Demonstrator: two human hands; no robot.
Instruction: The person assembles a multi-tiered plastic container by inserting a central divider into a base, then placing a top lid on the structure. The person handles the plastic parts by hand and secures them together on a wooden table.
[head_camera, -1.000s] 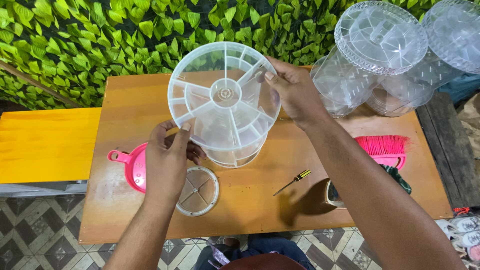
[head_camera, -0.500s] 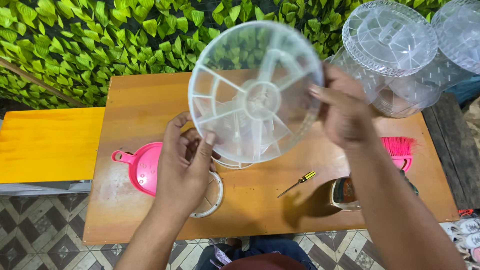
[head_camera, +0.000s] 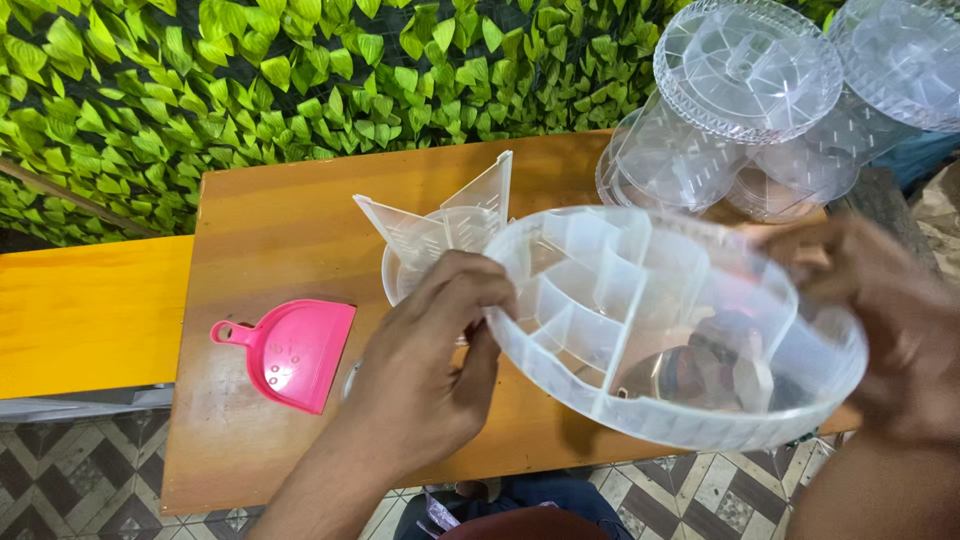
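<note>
I see the clear divided tray (head_camera: 660, 330) held in the air over the wooden table (head_camera: 280, 220), tipped so its open compartments face up toward me, its longer spread running left to right. It is round, transparent, with radial partitions. My left hand (head_camera: 430, 370) pinches its near-left rim; my right hand (head_camera: 880, 320) grips the right edge, blurred. Half a second ago its face stood almost upright; now it lies flatter and closer. Behind it stands a clear finned insert (head_camera: 440, 235), with a pink dustpan (head_camera: 290, 350) to the left and stacked clear containers (head_camera: 745, 100) behind.
</note>
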